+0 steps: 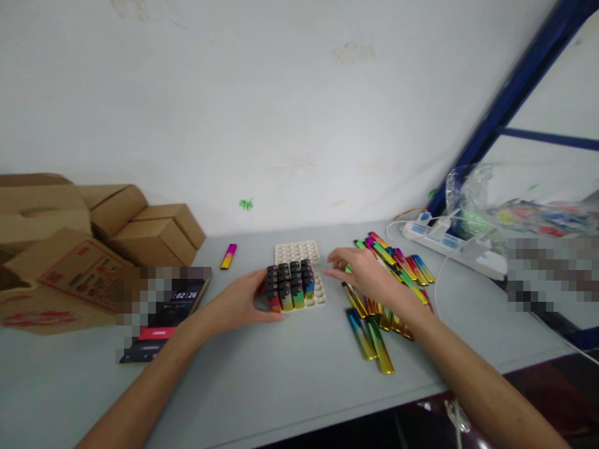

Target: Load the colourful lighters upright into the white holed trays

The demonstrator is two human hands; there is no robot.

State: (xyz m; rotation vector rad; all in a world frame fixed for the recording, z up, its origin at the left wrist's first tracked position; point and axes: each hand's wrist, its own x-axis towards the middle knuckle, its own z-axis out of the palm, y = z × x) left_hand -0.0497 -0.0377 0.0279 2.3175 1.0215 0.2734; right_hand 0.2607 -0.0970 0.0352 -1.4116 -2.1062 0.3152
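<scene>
Several black-topped lighters (pixel 297 294) with shiny multicoloured bodies stand upright in rows in a white tray with round holes (pixel 320 293). Holes at the tray's right side show no lighters. My left hand (pixel 241 302) is wrapped around the tray's left side, thumb along the front and fingers partly hidden behind the lighters. To the right of the tray, my right hand (pixel 358 269) hovers at a heap of loose shiny lighters (pixel 374 340). Its thumb and fingers are bent and apart, with nothing visible between the tips. The hand and forearm cover part of the heap.
Behind the filled tray lies a second white holed tray (pixel 296 251). One pink-and-yellow lighter (pixel 228 256) lies alone at the left. A phone (pixel 163 318) and cardboard boxes (pixel 154 234) are further left. A power strip (pixel 458 249) with cables is at the right.
</scene>
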